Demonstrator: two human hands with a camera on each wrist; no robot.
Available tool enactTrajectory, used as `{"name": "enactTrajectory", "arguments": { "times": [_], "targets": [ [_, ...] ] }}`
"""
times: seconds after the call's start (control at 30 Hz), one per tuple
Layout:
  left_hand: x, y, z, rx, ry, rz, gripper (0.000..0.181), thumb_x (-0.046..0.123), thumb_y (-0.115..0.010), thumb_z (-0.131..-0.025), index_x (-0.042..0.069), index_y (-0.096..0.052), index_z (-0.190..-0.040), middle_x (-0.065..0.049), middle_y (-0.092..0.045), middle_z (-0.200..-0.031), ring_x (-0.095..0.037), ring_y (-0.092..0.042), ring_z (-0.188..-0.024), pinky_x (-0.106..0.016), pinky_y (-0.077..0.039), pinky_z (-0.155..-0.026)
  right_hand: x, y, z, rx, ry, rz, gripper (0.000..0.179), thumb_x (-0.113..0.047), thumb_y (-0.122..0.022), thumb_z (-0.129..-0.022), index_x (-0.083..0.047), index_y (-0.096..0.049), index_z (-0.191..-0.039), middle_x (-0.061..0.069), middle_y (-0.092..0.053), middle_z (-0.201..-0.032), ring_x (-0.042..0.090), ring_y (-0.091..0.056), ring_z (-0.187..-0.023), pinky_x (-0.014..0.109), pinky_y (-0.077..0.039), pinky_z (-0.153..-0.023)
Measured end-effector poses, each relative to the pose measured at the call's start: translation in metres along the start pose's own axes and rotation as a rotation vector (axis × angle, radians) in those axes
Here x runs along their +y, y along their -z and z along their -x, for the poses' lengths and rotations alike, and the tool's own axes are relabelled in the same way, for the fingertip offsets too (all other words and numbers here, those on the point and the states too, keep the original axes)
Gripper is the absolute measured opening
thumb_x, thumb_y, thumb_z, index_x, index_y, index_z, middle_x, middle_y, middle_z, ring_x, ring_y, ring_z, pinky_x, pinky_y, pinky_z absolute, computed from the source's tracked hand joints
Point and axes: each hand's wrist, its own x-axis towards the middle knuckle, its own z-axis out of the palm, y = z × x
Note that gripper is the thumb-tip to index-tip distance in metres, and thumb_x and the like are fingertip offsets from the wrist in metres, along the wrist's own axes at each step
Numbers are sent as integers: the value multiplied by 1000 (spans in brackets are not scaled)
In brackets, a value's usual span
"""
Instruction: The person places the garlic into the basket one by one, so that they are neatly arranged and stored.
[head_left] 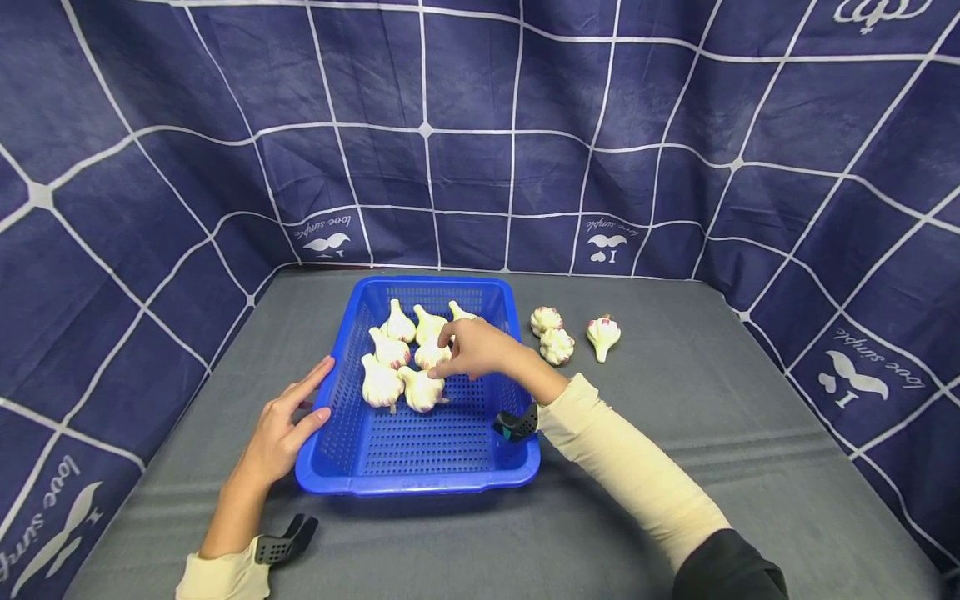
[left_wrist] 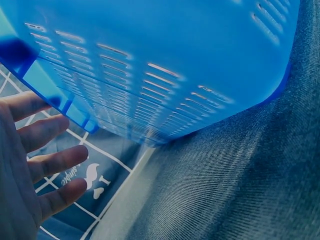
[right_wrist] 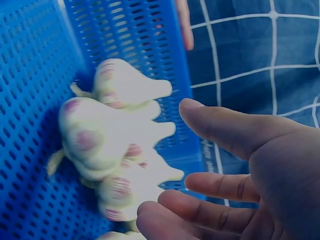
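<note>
Grey surface (head_left: pixel 390 550), blue basket (head_left: pixel 420 483), right hand (head_left: pixel 477 348) above garlic (head_left: pixel 382 383)

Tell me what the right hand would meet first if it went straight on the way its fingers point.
Likely a garlic bulb in the blue basket: the right hand points toward the bulbs there. Depth is unclear, so which bulb comes first I cannot say.

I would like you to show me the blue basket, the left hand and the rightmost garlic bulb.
Blue basket (head_left: pixel 416 484): head view, near rim.
Left hand (head_left: pixel 272 433): head view, back of hand.
Rightmost garlic bulb (head_left: pixel 602 332): head view, rounded body.
</note>
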Motion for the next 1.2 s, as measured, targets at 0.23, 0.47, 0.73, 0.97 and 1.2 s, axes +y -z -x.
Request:
{"name": "enactTrajectory", "arguments": {
  "times": [0.23, 0.47, 0.73, 0.97, 1.2],
  "targets": [
    [3, 0, 1, -1, 16, -6, 59, 4, -59, -80, 9, -45, -136, -8, -43, -139, -5, -49, -103, -23, -41, -74, 2, 15, 14, 42, -36, -55, 54, -43, -73, -72, -8, -58, -111, -3, -65, -72, 20, -64, -55, 26, -49, -55],
    [2, 0, 2, -2, 11, -13, 59, 4, -59, -80, 9, -44, -137, -9, -43, -139, -6, -50, -102, -24, -41, -74, 11, 27, 24, 102, -23, -131, 53, -37, -73, -74, -4, -57, -111, 2, -64, -76, 15, -61, -51, 27, -50, -52],
    [1, 0, 1, 3, 5, -2, 58, 3, -59, -80, 7, -45, -136, -9, -44, -138, -4, -49, -103, -22, -41, -73, 25, 34, 34, 196, -30, -251, 43, -35, -74, -75, -7, -59, -105, 5, -63, -78, 19, -63, -55, 31, -51, -50],
    [0, -1, 1, 8, -16, 2, 58, 2, -60, -77, 5, -47, -134, -13, -46, -136, -2, -48, -105, -22, -41, -74, 37, 40, 44, 253, -44, -394, 40, -31, -75, -74, -6, -60, -102, 10, -63, -78, 33, -64, -66, 35, -52, -51],
    [1, -1, 0, 13, -8, 1, 58, 3, -60, -78, 7, -47, -134, -11, -45, -137, -2, -47, -106, -23, -40, -73, 52, 46, 55, 313, -45, -500, 43, -31, -75, -74, -6, -59, -104, 13, -62, -83, 31, -65, -72, 38, -52, -54]
  ]
}}
